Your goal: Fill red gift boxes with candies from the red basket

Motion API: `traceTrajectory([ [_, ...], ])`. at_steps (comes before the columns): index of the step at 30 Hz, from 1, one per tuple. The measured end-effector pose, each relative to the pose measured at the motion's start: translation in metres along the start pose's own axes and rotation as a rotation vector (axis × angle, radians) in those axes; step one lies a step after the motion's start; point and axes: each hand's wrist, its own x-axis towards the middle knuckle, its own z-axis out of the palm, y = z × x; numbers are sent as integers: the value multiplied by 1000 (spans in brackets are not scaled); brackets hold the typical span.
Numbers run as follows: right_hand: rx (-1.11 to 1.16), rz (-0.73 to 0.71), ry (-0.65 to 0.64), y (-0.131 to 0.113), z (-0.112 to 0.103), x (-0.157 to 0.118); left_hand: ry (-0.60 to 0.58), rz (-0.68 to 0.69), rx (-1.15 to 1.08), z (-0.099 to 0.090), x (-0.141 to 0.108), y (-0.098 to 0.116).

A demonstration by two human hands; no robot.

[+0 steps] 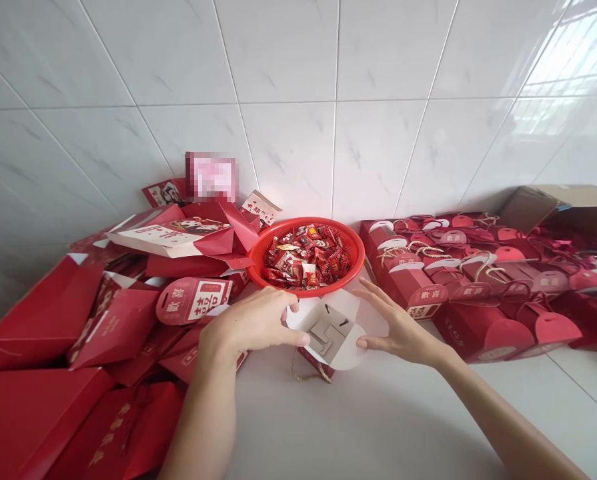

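A small gift box (328, 330) stands on the white surface with its top flaps spread, showing a white inside with nothing in it. A twisted cord handle (324, 372) hangs at its front. My left hand (258, 320) is at the box's left flap, thumb and curled fingers apart, thumb tip at the rim. On the other side, my right hand (398, 327) has its fingers stretched, and the thumb touches the right flap. Just behind the box sits a red plastic basket (357, 257) holding many wrapped candies (308, 260).
Flat and half-folded red boxes (113, 327) pile up at the left. Rows of closed red gift boxes (483, 327) with cord handles stand at the right. A brown cardboard carton (533, 207) is behind them, against the tiled wall (288, 60).
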Motion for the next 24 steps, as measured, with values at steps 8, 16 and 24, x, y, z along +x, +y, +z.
traceTrajectory([
  [8, 98, -46, 186, -15, -5, 25, 112, 171, -111, -9, 5, 3],
  [16, 443, 106, 557, 12, -10, 113, 259, 146, -123, -4, 85, -6],
  [24, 558, 151, 453, 26, 7, 170, 21, 91, -60, -4, 142, 3],
])
